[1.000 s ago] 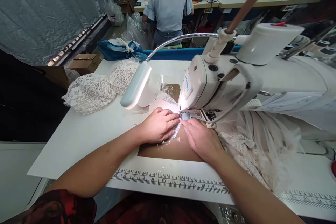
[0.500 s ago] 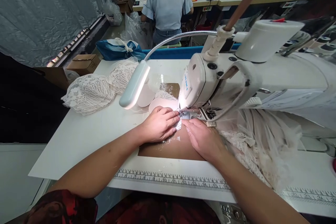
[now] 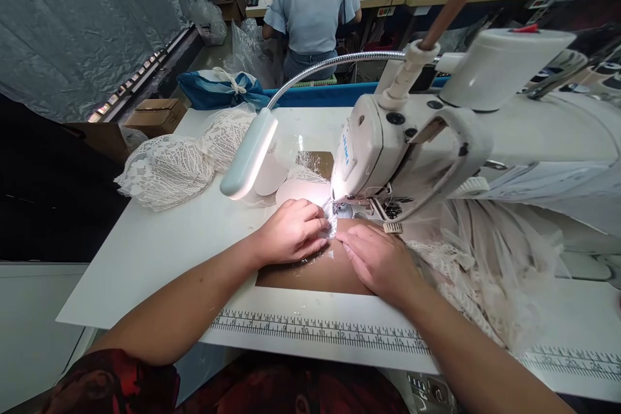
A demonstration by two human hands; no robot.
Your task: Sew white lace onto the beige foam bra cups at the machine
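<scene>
My left hand (image 3: pixel 291 231) lies on a small piece of white lace (image 3: pixel 330 228) just left of the needle of the white sewing machine (image 3: pixel 412 149), fingers curled and pressed on the lace. My right hand (image 3: pixel 376 257) rests flat on the brown plate (image 3: pixel 310 275) in front of the needle, fingers together and touching the same lace edge. Pale foam cups (image 3: pixel 295 191) lie behind my left hand under the lamp (image 3: pixel 248 155).
A heap of white lace pieces (image 3: pixel 169 165) sits at the table's back left. More lace fabric (image 3: pixel 466 259) hangs to the right under the machine arm. A printed ruler (image 3: pixel 315 331) runs along the front edge. Another person (image 3: pixel 310 10) sits at a far table, back turned.
Both hands have drawn slightly back toward me from the needle, and the lace piece now stands up more between them. The view has shifted a little.
</scene>
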